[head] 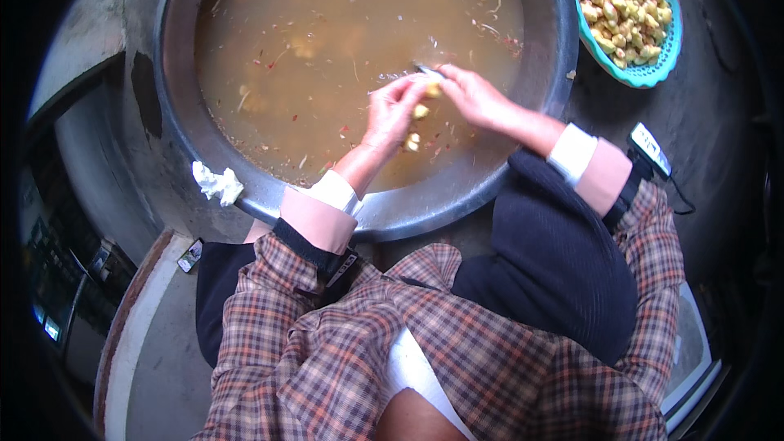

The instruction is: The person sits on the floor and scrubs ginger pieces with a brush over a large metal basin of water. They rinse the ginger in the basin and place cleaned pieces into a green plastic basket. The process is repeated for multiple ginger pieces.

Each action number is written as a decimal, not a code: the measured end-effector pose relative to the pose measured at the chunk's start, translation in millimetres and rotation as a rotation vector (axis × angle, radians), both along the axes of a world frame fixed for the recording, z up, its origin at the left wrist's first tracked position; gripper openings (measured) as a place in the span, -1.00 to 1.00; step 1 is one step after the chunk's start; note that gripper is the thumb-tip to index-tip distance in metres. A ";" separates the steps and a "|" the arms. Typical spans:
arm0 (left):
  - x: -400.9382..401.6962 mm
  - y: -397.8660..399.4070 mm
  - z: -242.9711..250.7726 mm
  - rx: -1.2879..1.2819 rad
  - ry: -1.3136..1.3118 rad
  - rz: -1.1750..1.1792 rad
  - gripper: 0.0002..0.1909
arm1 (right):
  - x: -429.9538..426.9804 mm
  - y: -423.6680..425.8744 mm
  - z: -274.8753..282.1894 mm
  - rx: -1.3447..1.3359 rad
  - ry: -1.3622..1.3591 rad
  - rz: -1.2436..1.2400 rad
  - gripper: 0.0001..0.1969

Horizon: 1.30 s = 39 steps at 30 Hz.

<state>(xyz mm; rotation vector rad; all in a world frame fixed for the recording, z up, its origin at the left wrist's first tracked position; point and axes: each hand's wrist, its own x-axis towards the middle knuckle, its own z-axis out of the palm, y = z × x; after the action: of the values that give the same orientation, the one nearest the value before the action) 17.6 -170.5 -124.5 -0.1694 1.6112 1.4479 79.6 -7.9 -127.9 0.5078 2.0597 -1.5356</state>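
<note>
Over a wide metal basin (404,220) of cloudy brown water, my left hand (392,111) holds a knobbly piece of ginger root (420,111), parts of which show beside and below my fingers. My right hand (474,97) meets it at the upper end, gripping a small knife (430,71) whose blade lies against the root. The knife's handle is mostly hidden in my fingers. Bits of peel, red flakes and thin rootlets float on the water, and a few pale yellowish shapes show dimly under the surface.
A turquoise plastic basket (670,61) heaped with ginger pieces (621,9) stands right of the basin. Crumpled white material (217,184) sits on the basin's lower left rim. A low wall edge (138,300) with a small printed packet (190,255) lies at the left.
</note>
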 end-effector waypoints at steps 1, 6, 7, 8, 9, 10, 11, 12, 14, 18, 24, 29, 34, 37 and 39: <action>2.8 4.0 3.7 0.059 -0.074 -0.064 -0.71 | -2.4 3.7 -1.8 0.049 -0.087 -0.061 -0.50; -9.5 -2.2 15.4 0.028 -0.167 0.107 -0.68 | -10.7 21.8 3.9 -0.107 -0.107 -0.290 -0.47; -12.1 -3.6 15.0 0.055 -0.168 0.104 -0.65 | -12.5 24.4 7.6 -0.119 -0.271 -0.335 -0.47; -14.0 -6.3 14.6 0.095 -0.190 0.094 -0.65 | -12.3 23.8 11.9 -0.177 -0.217 -0.362 -0.53; -15.2 -7.4 13.5 0.108 -0.232 0.092 -0.65 | -13.9 23.6 15.2 -0.233 -0.158 -0.386 -0.58; -14.9 -7.6 12.5 0.114 -0.214 0.093 -0.64 | -15.2 22.1 17.8 -0.252 -0.158 -0.373 -0.62; -14.3 -7.2 11.6 0.122 -0.217 0.082 -0.64 | -16.3 20.4 19.5 -0.270 -0.159 -0.360 -0.67; -12.4 -6.0 10.9 0.153 -0.208 0.069 -0.63 | -17.6 19.1 19.8 -0.302 -0.170 -0.361 -0.70; -8.0 -3.0 10.4 0.109 -0.134 0.012 -0.62 | -18.0 17.7 18.7 -0.328 -0.214 -0.315 -0.76; -4.4 -0.5 11.0 0.105 -0.033 0.045 -0.61 | -13.6 17.5 15.1 -0.451 -0.260 -0.340 -0.82; 5.2 4.5 12.5 0.012 -0.160 0.129 -0.69 | -7.0 4.1 17.0 -0.620 -0.249 -0.479 -0.86; 1.9 5.2 10.1 -0.003 -0.240 0.261 -0.75 | -9.8 9.5 9.1 -0.169 -0.120 -0.335 -0.67; -11.3 -2.3 0.9 0.011 -0.248 0.319 -0.76 | -0.5 10.8 4.7 -0.158 0.071 -0.247 -0.51; -12.9 -5.3 -2.0 0.016 -0.246 0.299 -0.78 | 4.3 4.6 9.7 -0.128 0.267 -0.150 -0.52; -14.3 -7.5 -1.8 0.003 -0.249 0.275 -0.80 | 5.8 1.5 17.3 -0.099 0.233 -0.107 -0.51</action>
<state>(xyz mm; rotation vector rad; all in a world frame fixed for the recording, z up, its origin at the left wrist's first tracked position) 3.3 -178.0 -126.2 -0.5664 1.4213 1.5659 85.3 -6.4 -110.6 0.4240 2.1432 -1.8252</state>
